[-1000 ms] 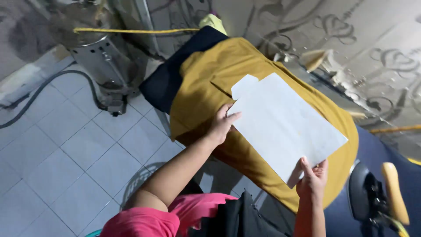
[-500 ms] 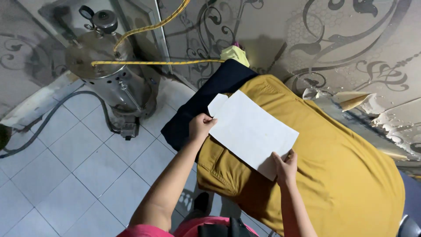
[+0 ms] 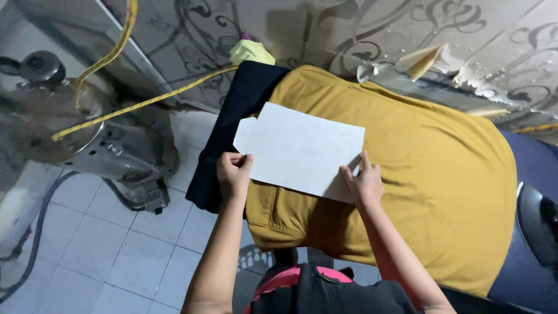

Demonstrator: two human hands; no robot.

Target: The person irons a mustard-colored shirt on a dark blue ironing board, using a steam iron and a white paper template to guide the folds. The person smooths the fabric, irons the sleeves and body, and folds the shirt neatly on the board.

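White card template (image 3: 302,148) lies flat on mustard garment (image 3: 418,174), long axis running left–right between both hands. Left hand (image 3: 233,174) pinches its near-left edge by the tab; right hand (image 3: 363,183) presses open-fingered on near-right corner.

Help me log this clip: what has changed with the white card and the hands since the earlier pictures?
The white card has been shifted along the mustard garment toward its dark-covered end. The right hand now presses flat on the card's near corner instead of gripping its end. The left hand still pinches the edge by the tab, and the card still lies flat.
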